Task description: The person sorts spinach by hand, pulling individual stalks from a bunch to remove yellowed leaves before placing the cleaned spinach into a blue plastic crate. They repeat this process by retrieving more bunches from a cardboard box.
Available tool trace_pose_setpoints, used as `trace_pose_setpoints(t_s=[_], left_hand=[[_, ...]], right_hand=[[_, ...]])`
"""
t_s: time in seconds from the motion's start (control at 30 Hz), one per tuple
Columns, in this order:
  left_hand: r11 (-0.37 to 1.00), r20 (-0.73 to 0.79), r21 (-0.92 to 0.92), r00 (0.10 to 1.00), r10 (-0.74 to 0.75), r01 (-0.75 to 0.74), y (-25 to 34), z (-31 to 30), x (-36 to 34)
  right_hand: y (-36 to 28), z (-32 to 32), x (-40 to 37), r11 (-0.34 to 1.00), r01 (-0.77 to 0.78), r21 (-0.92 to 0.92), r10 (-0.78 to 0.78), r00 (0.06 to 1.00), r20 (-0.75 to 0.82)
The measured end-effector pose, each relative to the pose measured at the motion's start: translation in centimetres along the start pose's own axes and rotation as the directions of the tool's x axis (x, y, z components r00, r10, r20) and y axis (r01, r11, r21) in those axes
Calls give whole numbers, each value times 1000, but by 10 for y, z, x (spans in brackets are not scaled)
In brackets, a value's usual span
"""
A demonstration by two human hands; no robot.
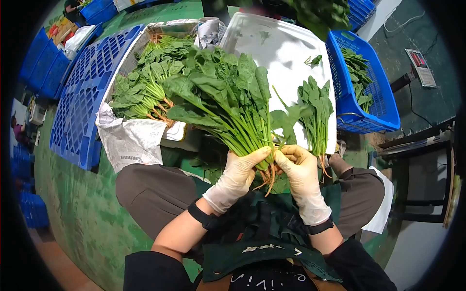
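Observation:
My left hand [238, 172], in a pale thin glove, is closed round the lower stems of a bunch of spinach [233, 106]. The leaves fan out up and away from me, and the orange-pink roots hang below my fingers. My right hand [301, 174], gloved the same way, pinches at the stems just above the roots, on the bunch's right side. A single spinach leaf [285, 123] rises above the right fingers; whether they grip its stem is hard to make out. Beside it, a smaller spinach bunch [316, 114] lies on the white foam board [252, 36], roots toward me.
To the left, a newspaper-lined box [131, 140] holds several spinach bunches. A blue pallet [92, 92] leans beside it. On the right stand a blue crate [381, 97] with greens in it and a digital scale [421, 68]. Dark blurred greens [320, 17] hang over the board's far end.

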State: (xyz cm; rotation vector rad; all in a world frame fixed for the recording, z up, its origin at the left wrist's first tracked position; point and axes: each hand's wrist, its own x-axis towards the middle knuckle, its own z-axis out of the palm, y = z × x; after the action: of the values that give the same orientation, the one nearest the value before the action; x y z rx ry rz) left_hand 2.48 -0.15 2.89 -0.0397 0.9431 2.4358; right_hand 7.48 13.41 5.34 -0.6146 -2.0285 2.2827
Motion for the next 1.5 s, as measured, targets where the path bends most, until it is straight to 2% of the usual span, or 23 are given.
trace_pose_setpoints(t_s=[0.03, 0.1, 0.13, 0.2, 0.23, 0.33, 0.37, 0.47, 0.67, 0.73, 0.77, 0.8, 0.87, 0.93, 1.07, 1.1, 1.13, 1.17, 1.2, 1.23, 1.3, 1.37, 1.5], left_hand=[[998, 9, -61, 1000, -27, 28, 2, 0, 1], [985, 10, -164, 999, -48, 49, 3, -4, 2], [985, 8, -165, 999, -47, 48, 4, -5, 2], [986, 7, -160, 999, -47, 48, 7, -6, 2], [989, 10, -145, 999, -36, 37, 7, -6, 2], [999, 10, 8, 999, -45, 45, 6, -3, 2], [998, 17, 39, 999, -42, 41, 3, -4, 1], [997, 110, 71, 994, 0, -8, 4, 2, -1], [995, 121, 58, 989, -89, 83, 8, -5, -1], [994, 129, 30, 985, -111, 108, 11, -5, 1], [993, 139, 13, 983, -121, 120, 10, -6, 1], [990, 151, -2, 979, -137, 139, 8, -6, 0], [990, 159, 5, 977, -140, 141, 4, -4, 0], [992, 191, 89, 975, -110, 95, -1, -2, -2], [974, 92, 199, 992, 90, -106, -19, 7, -2], [767, 200, 542, 939, 278, -343, -32, -1, 1], [771, 216, 539, 941, 261, -338, -34, 5, -2], [656, 96, 723, 971, 218, -219, -33, 13, -5], [507, -29, 859, 979, 203, -80, -34, 19, -6], [408, 119, 877, 938, 326, -253, -40, 11, -7], [248, 188, 931, 936, 297, -266, -37, 15, -13], [14, 318, 941, 901, 294, -337, -38, 17, -16], [-20, 404, 911, 882, 243, -412, -27, 29, -21]], right_hand=[[3, 4, -2, 1000, -1, 0, 1, 1000, -2], [8, 12, -7, 848, -175, 500, 233, 971, -56], [15, 5, -7, 848, -177, 499, 234, 971, -54], [21, -11, -5, 896, -339, 285, 308, 940, 148], [8, -15, -7, 948, -311, -65, 314, 949, 38], [-8, -15, -3, 968, 126, -218, -175, 960, -219], [-20, -3, -6, 957, 253, -139, -277, 942, -191], [-16, -4, 6, 715, 432, -550, -451, 886, 109], [-13, -22, -2, 944, 282, -173, -311, 934, -174], [-10, -54, 1, 689, 309, -655, -191, 950, 247], [-18, -59, -6, 345, 217, -913, 36, 969, 244], [-17, -57, -5, 344, 248, -905, -36, 967, 252], [-28, -46, -5, 792, 109, -600, -24, 989, 148], [-20, -26, 1, 953, 172, -250, -125, 973, 192], [-26, 17, -5, 859, 299, -416, -228, 950, 211], [-18, 24, -2, 893, 277, -355, -240, 960, 143], [-3, 26, 5, 922, 257, -291, -247, 966, 70], [19, 22, 16, 972, 205, -115, -181, 964, 195], [9, 23, 9, 980, 187, -63, -181, 979, 96], [16, 20, 12, 982, 162, 99, -169, 983, 70], [29, 10, 19, 955, 141, 261, -155, 987, 31], [30, -6, 24, 846, -166, 506, 37, 966, 256], [33, -26, 28, 750, -274, 601, 52, 932, 360]])
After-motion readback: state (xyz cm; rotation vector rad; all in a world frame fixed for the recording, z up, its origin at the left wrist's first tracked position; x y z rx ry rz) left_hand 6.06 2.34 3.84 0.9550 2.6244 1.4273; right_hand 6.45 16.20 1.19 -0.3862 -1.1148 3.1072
